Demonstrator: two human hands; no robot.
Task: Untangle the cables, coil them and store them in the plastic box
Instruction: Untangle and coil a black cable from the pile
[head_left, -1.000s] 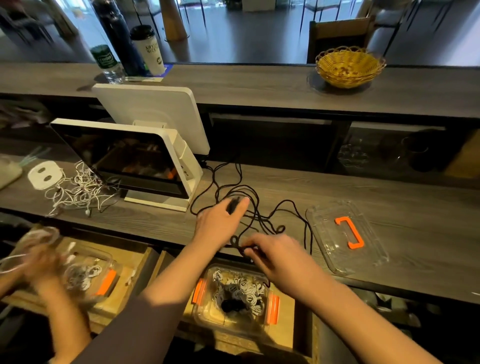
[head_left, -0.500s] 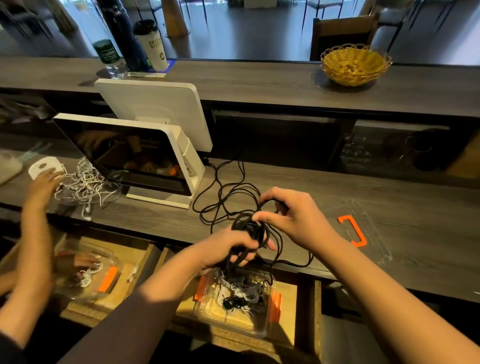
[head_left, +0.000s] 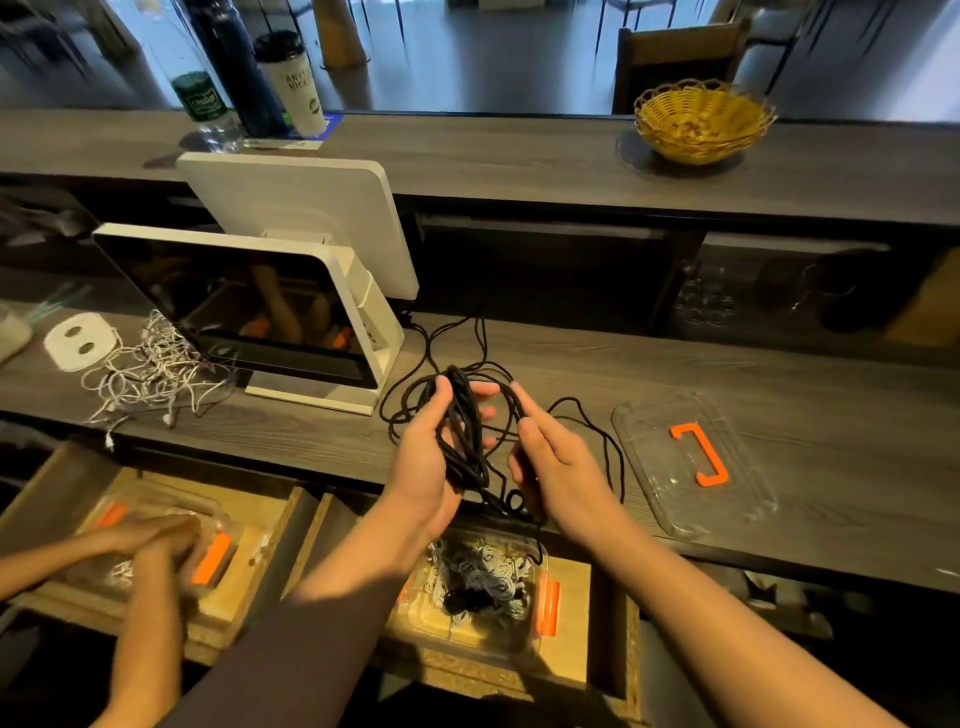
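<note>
My left hand (head_left: 423, 457) holds a bundle of black cable (head_left: 464, 426) wound in loops around its palm, above the counter's front edge. My right hand (head_left: 556, 460) pinches a strand of the same cable just to the right; loose black loops trail over the counter toward the screen. Below, in an open wooden drawer, a clear plastic box (head_left: 483, 592) with orange clips holds coiled white and black cables. Its clear lid (head_left: 693, 462) with an orange handle lies on the counter to the right.
A white point-of-sale screen (head_left: 244, 312) stands at left, with a tangle of white cables (head_left: 150, 371) beside it. Another person's hands (head_left: 156, 545) work at a second box in the left drawer. A yellow basket (head_left: 701, 119), bottles and a cup sit on the upper ledge.
My left hand turned palm-up with the cable loops wound around it and rose slightly. My right hand moved down to the right, drawing a strand. The other person's hands went from the counter to their drawer.
</note>
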